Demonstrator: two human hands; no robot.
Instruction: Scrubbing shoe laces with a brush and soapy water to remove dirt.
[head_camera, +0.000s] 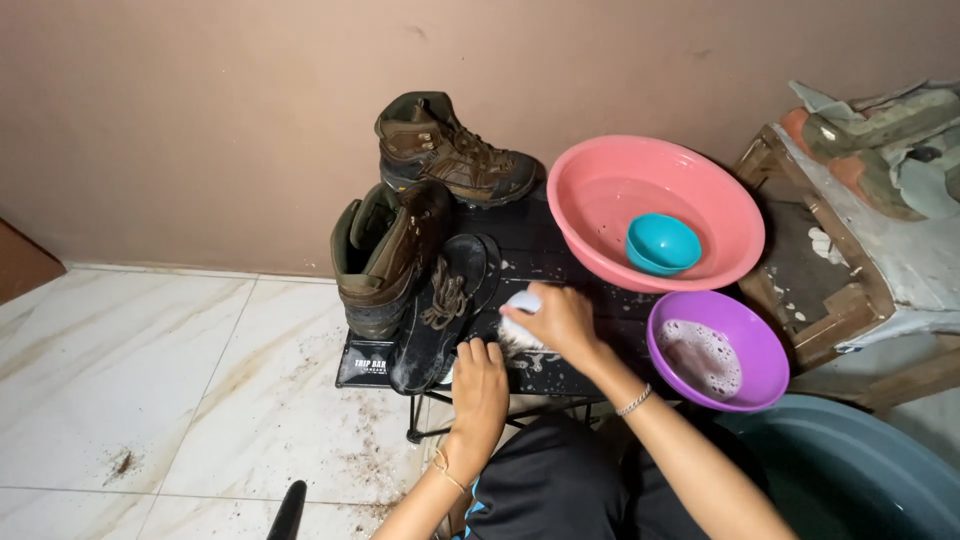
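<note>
On the small black folding table, we pin a dark flat insole with our left hand, fingers pressed flat; its long axis runs away from us. Our right hand, just right of it, curls around a white scrub brush.

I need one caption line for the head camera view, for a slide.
Right hand scrubs with a white brush on a black folding table; left hand steadies a black insole beside brown hiking boots.
</note>
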